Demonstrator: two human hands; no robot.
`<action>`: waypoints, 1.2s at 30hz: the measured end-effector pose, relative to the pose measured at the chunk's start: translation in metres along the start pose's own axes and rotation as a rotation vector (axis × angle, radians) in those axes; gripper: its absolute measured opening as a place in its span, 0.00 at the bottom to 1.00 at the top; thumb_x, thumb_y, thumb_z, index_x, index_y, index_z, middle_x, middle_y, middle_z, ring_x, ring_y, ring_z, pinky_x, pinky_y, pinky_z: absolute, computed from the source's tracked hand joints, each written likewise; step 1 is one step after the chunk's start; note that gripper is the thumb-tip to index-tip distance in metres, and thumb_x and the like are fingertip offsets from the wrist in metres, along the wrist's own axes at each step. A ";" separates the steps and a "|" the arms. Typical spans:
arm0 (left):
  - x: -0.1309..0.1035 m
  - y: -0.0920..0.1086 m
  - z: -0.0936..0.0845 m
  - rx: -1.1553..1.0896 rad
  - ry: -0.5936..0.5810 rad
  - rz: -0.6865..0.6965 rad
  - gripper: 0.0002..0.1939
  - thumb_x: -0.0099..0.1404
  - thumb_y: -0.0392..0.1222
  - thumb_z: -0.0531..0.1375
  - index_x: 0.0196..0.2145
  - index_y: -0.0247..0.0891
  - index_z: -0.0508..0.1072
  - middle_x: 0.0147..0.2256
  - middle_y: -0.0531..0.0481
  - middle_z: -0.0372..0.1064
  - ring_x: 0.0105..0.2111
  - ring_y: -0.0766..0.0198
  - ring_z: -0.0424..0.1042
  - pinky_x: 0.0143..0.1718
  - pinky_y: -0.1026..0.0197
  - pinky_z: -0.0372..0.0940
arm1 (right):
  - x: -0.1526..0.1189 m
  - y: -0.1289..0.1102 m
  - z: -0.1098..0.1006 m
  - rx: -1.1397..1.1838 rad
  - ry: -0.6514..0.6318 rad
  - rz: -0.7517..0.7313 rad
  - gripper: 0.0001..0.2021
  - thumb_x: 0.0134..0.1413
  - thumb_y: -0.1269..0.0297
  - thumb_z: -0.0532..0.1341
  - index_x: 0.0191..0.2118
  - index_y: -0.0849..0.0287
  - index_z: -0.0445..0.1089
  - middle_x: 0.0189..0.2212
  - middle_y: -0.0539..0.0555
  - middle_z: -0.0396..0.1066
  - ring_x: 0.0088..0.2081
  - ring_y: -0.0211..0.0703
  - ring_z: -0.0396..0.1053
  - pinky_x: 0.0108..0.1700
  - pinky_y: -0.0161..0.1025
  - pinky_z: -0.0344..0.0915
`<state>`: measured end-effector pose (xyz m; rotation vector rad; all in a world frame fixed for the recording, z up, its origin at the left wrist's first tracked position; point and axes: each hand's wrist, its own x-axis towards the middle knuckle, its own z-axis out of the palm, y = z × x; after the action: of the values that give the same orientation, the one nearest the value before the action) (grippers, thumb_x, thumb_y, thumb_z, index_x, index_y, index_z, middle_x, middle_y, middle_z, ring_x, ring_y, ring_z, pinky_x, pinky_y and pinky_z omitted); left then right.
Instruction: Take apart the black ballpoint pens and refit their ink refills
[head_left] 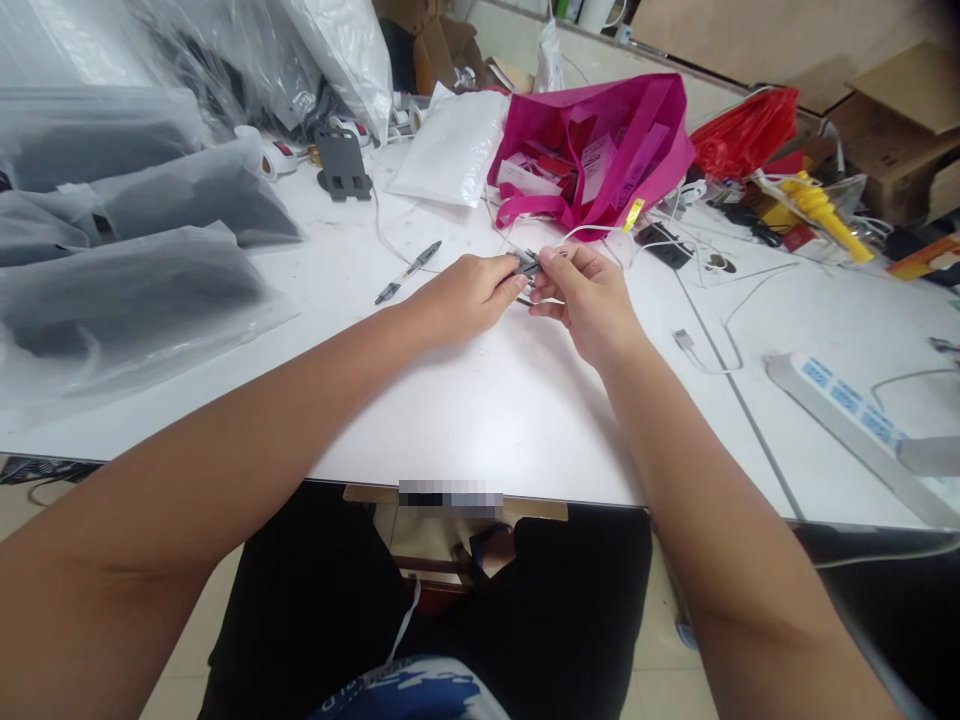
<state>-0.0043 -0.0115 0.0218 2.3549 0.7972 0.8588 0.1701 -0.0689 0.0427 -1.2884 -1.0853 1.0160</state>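
Both my hands meet over the middle of the white table (pixel 480 400). Between them is a small dark grey item (pixel 528 264), mostly covered by fingers, so its kind does not show. My left hand (pixel 480 290) grips it from the left, thumb and fingers closed. With thumb and forefinger, my right hand (pixel 589 295) pinches its right end, the other fingers curled below. A thin dark loop shows under the fingertips. Just left of my left hand lies a pen (pixel 409 272), apart from it.
Grey items in frosted plastic bags (pixel 127 300) fill the left. Behind my hands stand a black phone stand (pixel 343 165), a white padded mailer (pixel 450 145) and a magenta tote bag (pixel 600 150). To the right lie a white cable (pixel 731 340) and a power strip (pixel 840 400).
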 end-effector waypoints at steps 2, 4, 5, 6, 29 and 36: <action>0.000 0.000 0.001 -0.003 -0.009 0.001 0.10 0.75 0.46 0.56 0.38 0.40 0.72 0.28 0.50 0.70 0.30 0.61 0.68 0.38 0.57 0.59 | -0.001 0.000 0.001 -0.016 -0.001 -0.011 0.22 0.54 0.48 0.76 0.30 0.53 0.65 0.25 0.45 0.70 0.26 0.34 0.70 0.30 0.34 0.74; -0.001 0.001 0.001 -0.011 -0.026 0.008 0.09 0.75 0.46 0.56 0.41 0.40 0.72 0.30 0.50 0.72 0.31 0.61 0.69 0.37 0.58 0.59 | -0.002 0.002 0.002 -0.037 -0.009 -0.013 0.23 0.53 0.47 0.77 0.28 0.53 0.64 0.24 0.44 0.67 0.25 0.34 0.68 0.29 0.34 0.73; -0.001 0.002 0.001 -0.014 -0.034 0.013 0.08 0.76 0.45 0.56 0.42 0.40 0.72 0.31 0.49 0.72 0.31 0.61 0.70 0.37 0.58 0.59 | -0.002 0.005 0.003 -0.050 -0.014 -0.016 0.24 0.53 0.47 0.77 0.28 0.53 0.63 0.23 0.44 0.66 0.24 0.33 0.67 0.28 0.34 0.72; -0.001 0.002 0.001 -0.015 -0.041 0.018 0.08 0.76 0.45 0.56 0.43 0.40 0.72 0.31 0.49 0.73 0.32 0.61 0.70 0.37 0.58 0.59 | -0.001 0.007 0.004 -0.063 -0.020 -0.019 0.24 0.53 0.46 0.77 0.28 0.53 0.63 0.23 0.44 0.66 0.23 0.33 0.66 0.27 0.34 0.72; -0.002 0.002 0.009 0.020 -0.071 0.082 0.16 0.79 0.45 0.52 0.48 0.37 0.78 0.43 0.42 0.71 0.43 0.56 0.73 0.49 0.52 0.67 | -0.213 0.151 0.023 -0.450 -0.330 0.374 0.15 0.69 0.54 0.54 0.40 0.54 0.76 0.44 0.58 0.81 0.56 0.55 0.74 0.63 0.54 0.66; -0.001 -0.002 0.007 -0.002 -0.052 0.046 0.17 0.79 0.48 0.53 0.48 0.38 0.79 0.43 0.43 0.69 0.41 0.58 0.72 0.51 0.53 0.67 | -0.224 0.097 0.009 -0.294 -0.468 0.346 0.08 0.66 0.64 0.57 0.43 0.55 0.74 0.42 0.54 0.79 0.44 0.47 0.75 0.49 0.43 0.70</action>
<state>-0.0008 -0.0127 0.0159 2.3917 0.7236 0.8137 0.1167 -0.2820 -0.0637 -1.5537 -1.4351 1.5128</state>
